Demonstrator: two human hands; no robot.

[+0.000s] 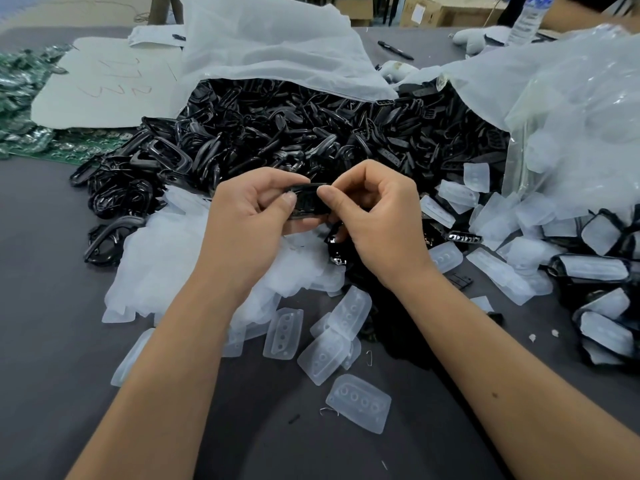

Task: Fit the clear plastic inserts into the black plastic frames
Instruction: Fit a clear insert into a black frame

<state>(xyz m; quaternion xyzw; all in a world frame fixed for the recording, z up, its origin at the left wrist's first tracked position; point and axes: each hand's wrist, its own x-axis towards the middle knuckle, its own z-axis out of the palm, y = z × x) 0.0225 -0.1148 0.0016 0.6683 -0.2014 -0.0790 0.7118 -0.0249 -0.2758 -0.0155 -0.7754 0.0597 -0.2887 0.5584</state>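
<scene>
Grey desk under everything. Huge heap of black frames spilling from white bag at back centre. Clear plastic bag right of heap, clear inserts tumbling from its mouth. Pale cardboard sheet left of heap, over green parts. Mound of inserts just in front of heap, under left hand; loose ones scattered nearer, one single insert nearest of all. Finished frames with inserts right of heap, near frame edge. Black pen behind heap; water bottle far back right.

Left hand and right hand raised together just in front of heap, both clamped on one black frame held between them. Left thumb and fingers pinching its left end, right thumb and fingers curled onto its right end. Insert inside held frame: cannot tell.
</scene>
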